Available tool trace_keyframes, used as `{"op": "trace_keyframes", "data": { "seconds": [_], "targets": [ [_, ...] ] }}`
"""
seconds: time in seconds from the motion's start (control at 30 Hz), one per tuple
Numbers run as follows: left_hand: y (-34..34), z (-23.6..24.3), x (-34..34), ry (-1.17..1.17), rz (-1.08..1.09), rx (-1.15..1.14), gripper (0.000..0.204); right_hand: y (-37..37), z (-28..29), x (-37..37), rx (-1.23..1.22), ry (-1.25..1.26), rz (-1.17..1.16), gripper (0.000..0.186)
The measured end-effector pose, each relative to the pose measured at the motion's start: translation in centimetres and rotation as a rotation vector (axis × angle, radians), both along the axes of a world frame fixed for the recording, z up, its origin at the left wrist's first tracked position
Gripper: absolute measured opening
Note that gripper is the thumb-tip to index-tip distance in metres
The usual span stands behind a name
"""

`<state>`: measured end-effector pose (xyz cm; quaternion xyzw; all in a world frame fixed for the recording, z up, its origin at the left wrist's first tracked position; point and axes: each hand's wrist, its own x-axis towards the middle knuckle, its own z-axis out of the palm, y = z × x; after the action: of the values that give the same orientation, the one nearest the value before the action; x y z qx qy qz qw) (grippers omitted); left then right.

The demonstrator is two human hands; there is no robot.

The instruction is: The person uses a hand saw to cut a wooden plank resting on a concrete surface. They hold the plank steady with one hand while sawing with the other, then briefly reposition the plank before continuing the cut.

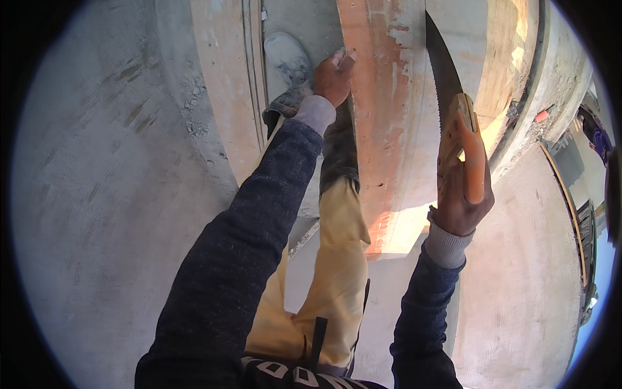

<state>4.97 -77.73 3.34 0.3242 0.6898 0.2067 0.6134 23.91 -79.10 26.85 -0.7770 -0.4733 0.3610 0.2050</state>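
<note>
My right hand (461,198) is wrapped round the orange and tan handle of a handsaw (445,65). The saw's dark, toothed blade points away from me, its teeth facing left, over the right part of a large wooden board (382,123). That board is worn, with reddish-orange and grey patches. At its far left edge my left hand (334,78) is closed, gripping the edge; the fingertips are partly hidden. Whether the blade touches the wood I cannot tell.
My dusty boot (285,61) stands on the far side, left of the board. Another long plank (223,84) runs along the left, beside broken plaster. A concrete wall (97,194) fills the left. At the right are concrete ledges with rubble and a small red piece (541,117).
</note>
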Motion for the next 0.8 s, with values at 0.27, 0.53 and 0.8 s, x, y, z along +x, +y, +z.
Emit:
{"op": "trace_keyframes", "data": {
  "seconds": [0.27, 0.53, 0.8],
  "targets": [
    [1.3, 0.5, 0.8, 0.177, 0.011, -0.05, 0.064, 0.2, -0.2, 0.3, 0.067, 0.045, 0.008, 0.036],
    [1.1, -0.5, 0.1, -0.019, 0.224, -0.146, 0.051, -0.7, -1.4, 1.8, 0.066, 0.093, -0.041, 0.04],
    [4.8, -0.9, -2.3, 0.23, -0.138, -0.263, 0.045, -1.6, -2.9, 3.2, 0.067, 0.192, -0.054, 0.044]
  ]
}}
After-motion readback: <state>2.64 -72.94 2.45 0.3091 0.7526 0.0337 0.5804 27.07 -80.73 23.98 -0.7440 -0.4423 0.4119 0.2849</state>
